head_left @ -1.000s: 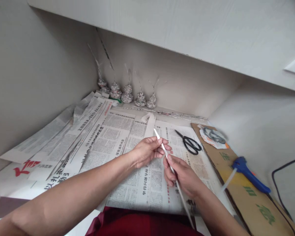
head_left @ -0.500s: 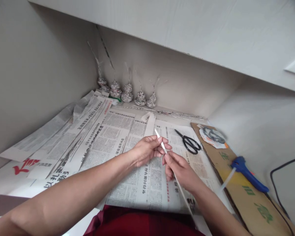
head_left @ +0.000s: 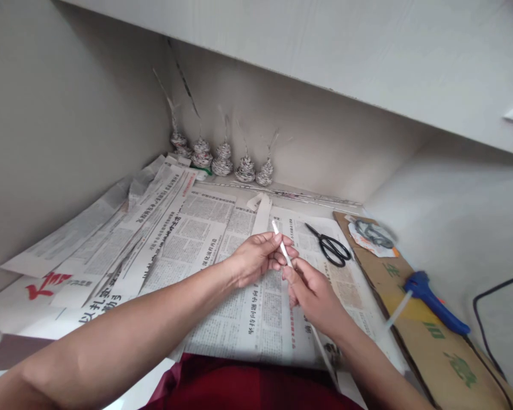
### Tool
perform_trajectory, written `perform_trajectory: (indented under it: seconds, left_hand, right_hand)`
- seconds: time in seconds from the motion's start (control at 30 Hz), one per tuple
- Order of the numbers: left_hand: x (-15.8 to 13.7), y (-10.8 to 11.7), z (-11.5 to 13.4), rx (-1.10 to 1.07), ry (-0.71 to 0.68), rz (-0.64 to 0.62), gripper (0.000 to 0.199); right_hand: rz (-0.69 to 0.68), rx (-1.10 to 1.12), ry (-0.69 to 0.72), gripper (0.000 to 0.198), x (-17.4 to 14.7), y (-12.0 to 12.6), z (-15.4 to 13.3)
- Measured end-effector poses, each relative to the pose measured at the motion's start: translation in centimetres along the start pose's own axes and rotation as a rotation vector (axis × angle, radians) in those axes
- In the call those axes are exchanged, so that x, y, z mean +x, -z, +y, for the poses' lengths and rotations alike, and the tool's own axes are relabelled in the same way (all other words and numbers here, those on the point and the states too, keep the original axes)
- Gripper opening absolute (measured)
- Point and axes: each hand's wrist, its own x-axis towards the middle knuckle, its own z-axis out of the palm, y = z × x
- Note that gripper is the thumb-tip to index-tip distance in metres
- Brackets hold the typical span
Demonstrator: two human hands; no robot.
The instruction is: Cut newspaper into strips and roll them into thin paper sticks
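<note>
A thin white rolled paper stick (head_left: 286, 254) runs slantwise through both hands. My left hand (head_left: 260, 256) pinches it close to its upper end, thumb on top. Just below, my right hand (head_left: 310, 287) grips the same stick between thumb and fingers. Its lower part trails down past my right wrist toward my lap. Beneath the hands lie printed newspaper sheets (head_left: 222, 307). A white paper strip (head_left: 263, 213) lies behind my left hand, and black-handled scissors (head_left: 334, 250) rest to the right of the hands.
Several woven paper gourds (head_left: 222, 159) stand along the back wall, with thin paper sticks (head_left: 290, 193) before them. Cut newspaper strips (head_left: 123, 228) are piled at left. On the cardboard (head_left: 436, 353) at right lies a blue glue gun (head_left: 438, 307) with a cord. A shelf (head_left: 299, 45) hangs overhead.
Both hands keep hold of the paper stick. My right hand has turned slightly, its fingers curling in more. The whole view has shifted a little.
</note>
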Motion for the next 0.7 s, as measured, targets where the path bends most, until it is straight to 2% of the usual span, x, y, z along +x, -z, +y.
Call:
perform_trajectory:
  seconds: [0.07, 0.1, 0.2, 0.27, 0.3, 0.4, 0.47, 0.53, 0.63, 0.7]
  left_hand:
    - [-0.03, -0.04, 0.02, -0.008, -0.006, -0.003, 0.020]
    - [-0.04, -0.04, 0.00, -0.020, -0.012, -0.015, 0.020]
    - [-0.06, -0.01, -0.09, -0.057, -0.021, -0.053, 0.019]
    - [-0.02, 0.00, -0.08, -0.061, -0.024, -0.045, 0.019]
    - [0.01, 0.00, -0.04, -0.057, -0.025, -0.035, 0.018]
    - [0.08, -0.02, 0.10, -0.045, -0.033, -0.002, 0.017]
    - [0.07, -0.02, 0.14, -0.038, -0.038, 0.007, 0.017]
    - [0.02, 0.00, 0.09, -0.035, -0.038, -0.006, 0.018]
    - [0.00, 0.06, -0.06, -0.043, -0.027, -0.028, 0.017]
    - [0.04, 0.10, -0.09, -0.050, -0.028, -0.022, 0.017]
  right_hand:
    - [0.024, -0.041, 0.021, 0.033, 0.04, 0.09, -0.24]
    - [-0.031, 0.049, -0.020, 0.035, 0.07, 0.10, -0.30]
    - [-0.307, 0.464, -0.201, 0.038, 0.25, 0.03, -0.21]
    - [-0.353, 0.536, -0.229, 0.038, 0.35, 0.00, -0.05]
    - [-0.307, 0.461, -0.200, 0.037, 0.37, 0.01, -0.01]
    - [-0.050, 0.033, -0.011, 0.032, 0.29, 0.12, -0.17]
    - [0.024, -0.101, 0.047, 0.031, 0.18, 0.16, -0.43]
    - [-0.079, 0.067, -0.034, 0.034, 0.13, 0.12, -0.62]
    - [-0.343, 0.505, -0.201, 0.037, 0.26, 0.00, -0.62]
    - [-0.364, 0.567, -0.205, 0.036, 0.41, -0.02, -0.49]
